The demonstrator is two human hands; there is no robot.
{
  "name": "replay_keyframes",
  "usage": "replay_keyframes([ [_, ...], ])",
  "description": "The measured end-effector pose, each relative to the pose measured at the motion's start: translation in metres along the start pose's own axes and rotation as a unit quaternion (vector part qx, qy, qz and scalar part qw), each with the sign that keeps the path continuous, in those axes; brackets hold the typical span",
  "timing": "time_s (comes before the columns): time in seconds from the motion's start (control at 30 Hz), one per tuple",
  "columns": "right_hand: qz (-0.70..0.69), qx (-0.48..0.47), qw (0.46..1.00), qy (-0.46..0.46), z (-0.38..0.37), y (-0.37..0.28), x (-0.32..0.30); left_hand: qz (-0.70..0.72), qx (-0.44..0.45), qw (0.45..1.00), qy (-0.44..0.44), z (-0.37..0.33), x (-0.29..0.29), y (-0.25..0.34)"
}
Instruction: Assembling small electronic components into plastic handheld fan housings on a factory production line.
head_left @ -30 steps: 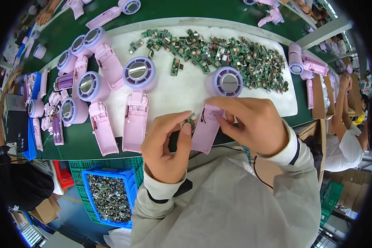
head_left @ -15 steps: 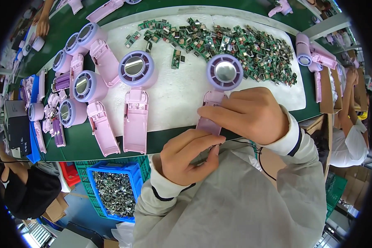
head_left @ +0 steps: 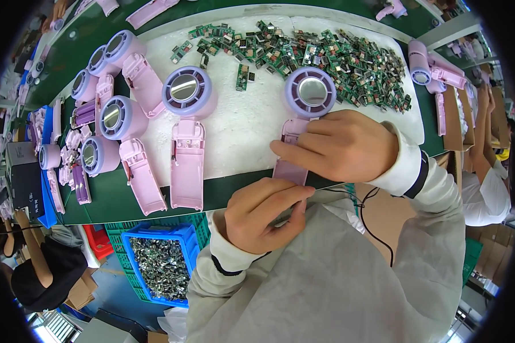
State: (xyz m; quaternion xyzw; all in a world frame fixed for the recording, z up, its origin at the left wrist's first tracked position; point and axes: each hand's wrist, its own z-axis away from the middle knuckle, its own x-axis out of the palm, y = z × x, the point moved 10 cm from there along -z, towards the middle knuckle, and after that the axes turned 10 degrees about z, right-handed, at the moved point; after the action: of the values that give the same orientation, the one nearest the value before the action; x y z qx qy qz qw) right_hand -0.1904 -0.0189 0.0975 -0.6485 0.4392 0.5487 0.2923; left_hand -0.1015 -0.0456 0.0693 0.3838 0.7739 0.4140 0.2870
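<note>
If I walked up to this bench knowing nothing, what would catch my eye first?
Probably the two hands at the near edge: the right hand presses on the handle of a pink handheld fan, and the left hand pinches at its lower end. Behind it, a heap of small green circuit boards spreads across the white mat. To the left lie more open pink fans.

- The right hand (head_left: 346, 146) covers much of the pink handle shell (head_left: 290, 166) beneath the round fan head (head_left: 310, 92).
- The left hand (head_left: 261, 214) curls at the handle's lower end; what its fingers pinch is hidden.
- The circuit boards (head_left: 326, 54) are too small to tell apart.
- A neighbouring person's arm (head_left: 486, 143) is cut off by the right rim.
- The parts in the blue crate (head_left: 160, 266) blur into a grey-green mass.
</note>
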Motion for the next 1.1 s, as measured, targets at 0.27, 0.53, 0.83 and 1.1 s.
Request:
replay_keyframes([
  [0.27, -0.090, 0.202, 0.973, 0.059, 0.001, 0.029, -0.001, 0.110, -0.093, 0.988, 0.054, -0.004, -0.015, -0.013],
  [0.53, -0.219, 0.242, 0.945, 0.017, 0.005, 0.041, 0.010, 0.132, -0.188, 0.946, 0.228, 0.004, -0.040, -0.042],
  [0.83, -0.301, 0.257, 0.918, 0.035, 0.009, 0.045, 0.012, 0.118, -0.194, 0.960, 0.162, -0.004, -0.034, -0.040],
  [1.1, -0.338, 0.253, 0.905, 0.056, 0.009, 0.044, 0.007, 0.204, -0.201, 0.948, 0.140, -0.002, -0.027, -0.046],
])
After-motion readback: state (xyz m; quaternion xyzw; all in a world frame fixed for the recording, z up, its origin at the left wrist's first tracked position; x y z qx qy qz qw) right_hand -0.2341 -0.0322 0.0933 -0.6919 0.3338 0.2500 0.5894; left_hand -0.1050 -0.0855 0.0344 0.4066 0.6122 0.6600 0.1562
